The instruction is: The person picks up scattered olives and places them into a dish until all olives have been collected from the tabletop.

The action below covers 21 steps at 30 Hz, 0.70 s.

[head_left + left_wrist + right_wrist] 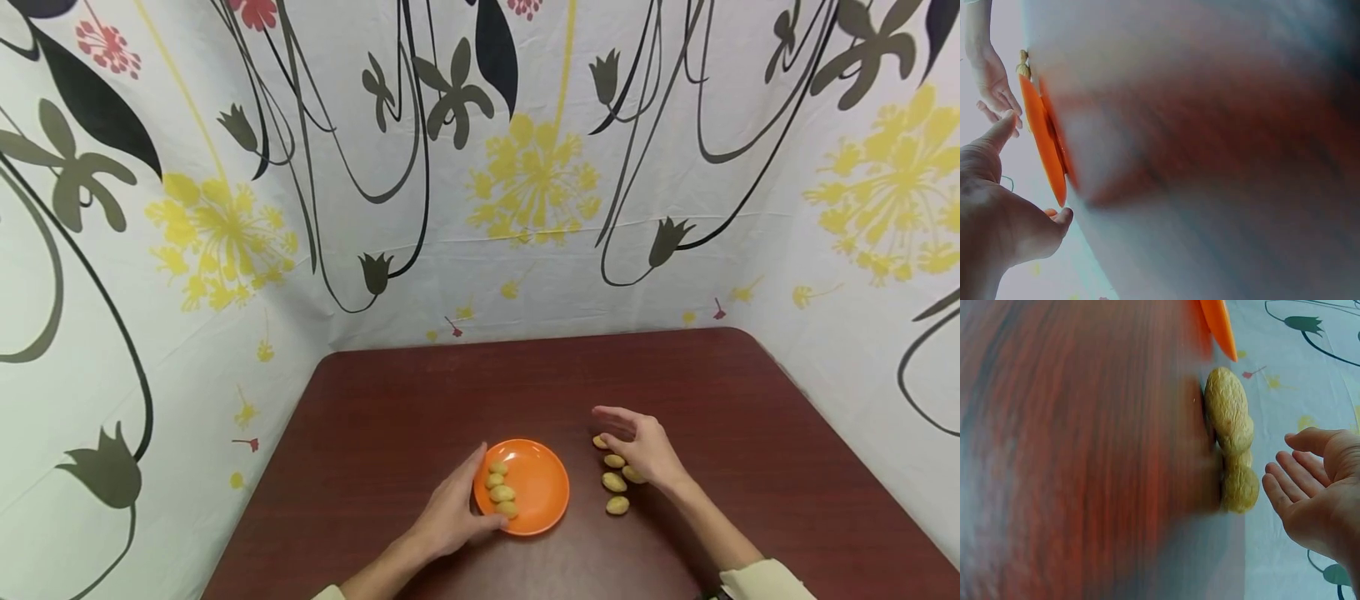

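An orange plate (543,487) rests on the table, with several wrinkled, yellowish oval nuts (502,493) in a row along its left side. My left hand (453,508) holds the plate by its left edge, thumb at the near rim and fingers curving along the far left rim. To the right of the plate lie several more of these nuts (613,482). Over the farthest of them is my right hand (648,450), thumb apart from the extended fingers and nothing between them. The right wrist view shows the ridged surface of the nuts (1227,403) beside that hand.
A glossy dark red-brown table (420,392) with rounded far corners carries everything. White cloth (450,208) printed with flowers and stems hangs behind it and on both sides.
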Tool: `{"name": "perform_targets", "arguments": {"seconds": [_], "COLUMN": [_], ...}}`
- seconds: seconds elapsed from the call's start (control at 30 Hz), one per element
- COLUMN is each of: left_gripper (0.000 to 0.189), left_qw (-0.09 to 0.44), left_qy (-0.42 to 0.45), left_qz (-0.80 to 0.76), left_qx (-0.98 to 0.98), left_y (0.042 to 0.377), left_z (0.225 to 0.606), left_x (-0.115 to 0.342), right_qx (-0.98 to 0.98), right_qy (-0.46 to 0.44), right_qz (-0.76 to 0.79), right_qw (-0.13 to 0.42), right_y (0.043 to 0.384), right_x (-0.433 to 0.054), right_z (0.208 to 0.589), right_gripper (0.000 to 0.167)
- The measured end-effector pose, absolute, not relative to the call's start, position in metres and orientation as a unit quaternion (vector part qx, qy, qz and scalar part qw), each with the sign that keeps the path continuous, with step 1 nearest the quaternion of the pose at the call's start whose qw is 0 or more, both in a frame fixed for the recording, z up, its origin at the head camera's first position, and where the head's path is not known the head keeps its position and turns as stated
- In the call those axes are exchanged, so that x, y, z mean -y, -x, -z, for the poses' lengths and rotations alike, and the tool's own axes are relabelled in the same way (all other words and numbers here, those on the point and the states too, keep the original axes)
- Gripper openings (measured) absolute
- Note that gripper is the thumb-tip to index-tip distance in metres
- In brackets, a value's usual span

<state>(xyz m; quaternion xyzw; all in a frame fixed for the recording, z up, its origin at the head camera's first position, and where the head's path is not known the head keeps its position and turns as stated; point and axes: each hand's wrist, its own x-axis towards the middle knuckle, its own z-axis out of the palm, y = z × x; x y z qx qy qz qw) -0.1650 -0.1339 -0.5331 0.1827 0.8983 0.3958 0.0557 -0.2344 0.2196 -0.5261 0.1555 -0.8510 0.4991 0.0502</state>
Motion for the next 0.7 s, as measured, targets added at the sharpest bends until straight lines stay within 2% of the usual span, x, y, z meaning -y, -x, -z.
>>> {"name": "perform_targets", "arguments": {"seconds": [0.37,0.7], "left_gripper": [0.112,0.119], "left_qw": [0.033,0.054], "left_qy": [-0.178,-0.177], "left_qz": [-0.397,-0.392], "left_qx": [-0.900,-0.901], "left_y": [0.1662,0.1677], "left_z": [0.5351,0.5382], "left_x": [0.1348,0.1337], "right_qx": [0.873,0.877], "right_qy": [-0.148,-0.148], "right_qz": [-0.464,-0.457], "right_qw": [0.041,0.020], "right_y": [0.2383,0.2437], "right_x": [-0.2250,-0.2305], "right_z": [0.5280,0.5297], "right_gripper": [0.041,0.034]}}
